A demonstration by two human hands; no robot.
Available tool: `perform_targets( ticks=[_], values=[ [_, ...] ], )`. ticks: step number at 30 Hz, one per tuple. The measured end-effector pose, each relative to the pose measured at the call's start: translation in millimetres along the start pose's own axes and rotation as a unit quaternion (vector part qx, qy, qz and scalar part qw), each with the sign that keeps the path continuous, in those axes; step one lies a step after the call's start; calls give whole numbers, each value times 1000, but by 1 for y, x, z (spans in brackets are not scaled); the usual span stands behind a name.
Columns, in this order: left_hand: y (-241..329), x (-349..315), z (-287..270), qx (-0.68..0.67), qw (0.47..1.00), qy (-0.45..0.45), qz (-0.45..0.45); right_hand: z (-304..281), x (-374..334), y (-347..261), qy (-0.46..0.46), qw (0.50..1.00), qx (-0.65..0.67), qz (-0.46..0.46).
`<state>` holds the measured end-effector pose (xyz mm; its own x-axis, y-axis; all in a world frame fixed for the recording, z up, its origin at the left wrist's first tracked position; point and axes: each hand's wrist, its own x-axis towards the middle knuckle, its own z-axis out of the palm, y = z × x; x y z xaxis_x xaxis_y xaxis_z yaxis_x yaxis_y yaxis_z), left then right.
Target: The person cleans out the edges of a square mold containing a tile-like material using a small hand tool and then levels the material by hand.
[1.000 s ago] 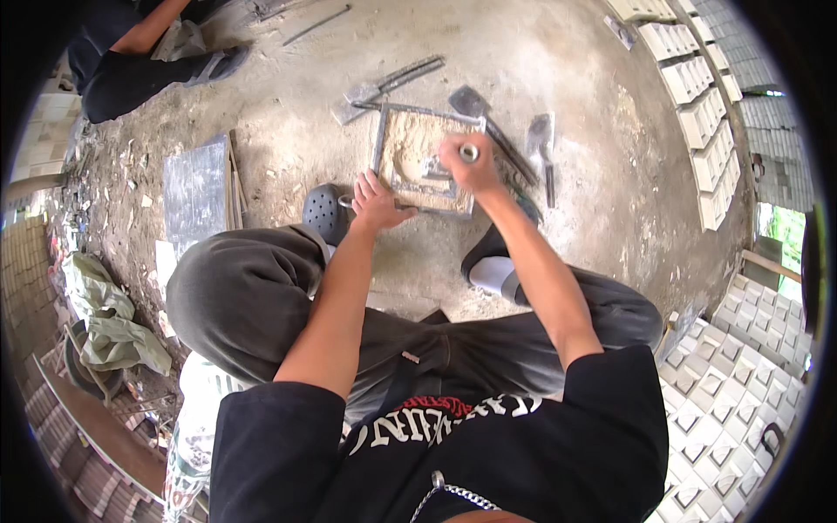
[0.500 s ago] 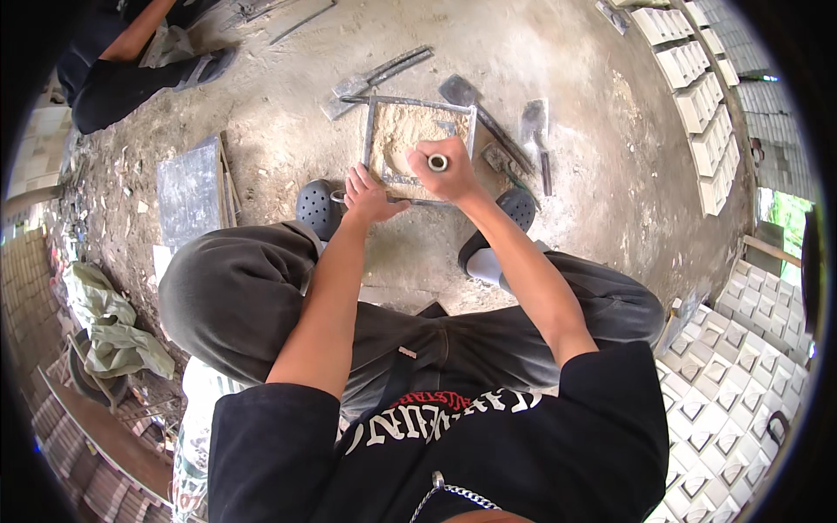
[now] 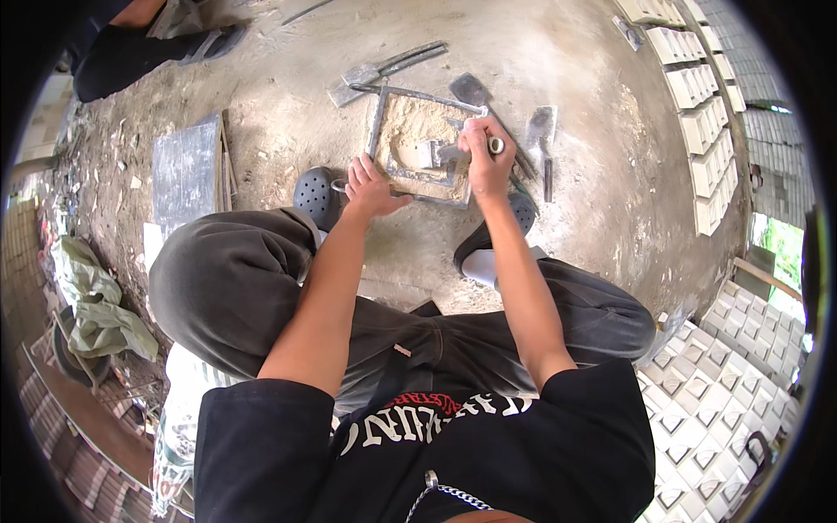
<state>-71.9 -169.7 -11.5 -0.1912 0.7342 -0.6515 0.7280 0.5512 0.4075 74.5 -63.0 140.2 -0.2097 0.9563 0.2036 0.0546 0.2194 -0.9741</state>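
We take the powder frame as the centre of our clock. Our left hand (image 3: pixel 370 187) lies at 8 o'clock, on the lower-left corner of this frame, palm down, with the fingers extended and not closed around anything. Our right hand (image 3: pixel 488 161), at 3 o'clock, is closed around the handle of a hand tool (image 3: pixel 429 154), whose pale head points to 9 o'clock, above the powder. The powder frame (image 3: pixel 377 124), a dark rectangle, lies on the floor (image 3: pixel 602 183) between our feet; the pale powder (image 3: pixel 417 118) inside is uneven.

Around it, two long tools (image 3: pixel 384 68) lie at 11 o'clock, a dark spatula (image 3: pixel 469 89) at 1 and a small trowel (image 3: pixel 542 131) at 3. Our shoes (image 3: pixel 316 199) are at 8 and 4. Farther, a grey board (image 3: pixel 185 170) lies at 9, a co-worker's leg (image 3: pixel 131 61) extends at 10, and pale blocks (image 3: pixel 700 122) stand in a row at about 3.
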Motion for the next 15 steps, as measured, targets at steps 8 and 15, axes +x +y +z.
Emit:
perform_targets(
  ticks=[8, 15],
  values=[
    [3, 0, 0, -8, 1000, -7, -19, 12, 22, 2, -156, 983, 48, 84],
    [-6, -2, 3, -8, 1000, 17, -10, 14, 25, -49, -54, 985, 154, 55]
  ],
)
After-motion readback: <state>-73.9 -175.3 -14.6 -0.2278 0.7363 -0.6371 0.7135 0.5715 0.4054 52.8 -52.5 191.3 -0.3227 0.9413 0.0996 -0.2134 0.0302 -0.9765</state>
